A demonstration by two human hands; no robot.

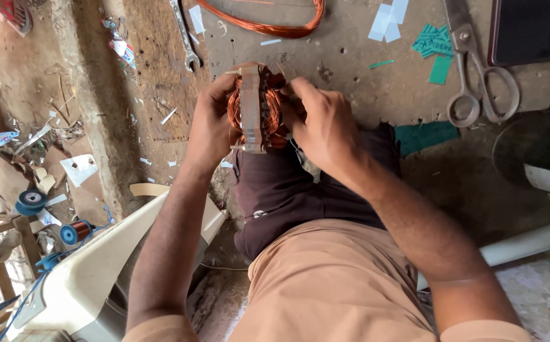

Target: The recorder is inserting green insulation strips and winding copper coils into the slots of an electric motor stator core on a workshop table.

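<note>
Copper-wound motor stator [254,109] upright on edge, above lap.

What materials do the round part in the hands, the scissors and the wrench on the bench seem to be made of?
Round part, held by left hand and right hand: shiny reddish windings, probably copper wire, around a dull grey, seemingly layered metal core.
Scissors: bare grey metal, dull and worn, handles too.
Wrench: grey metal, probably steel, with a slight shine.
Bench: rough, dusty brown surface; material unclear.

Both bare forearms reach forward and converge. The left hand [213,123] curls its fingers [221,88] in a grip; the right hand [326,130] bends inward, fingers pinching.
</note>
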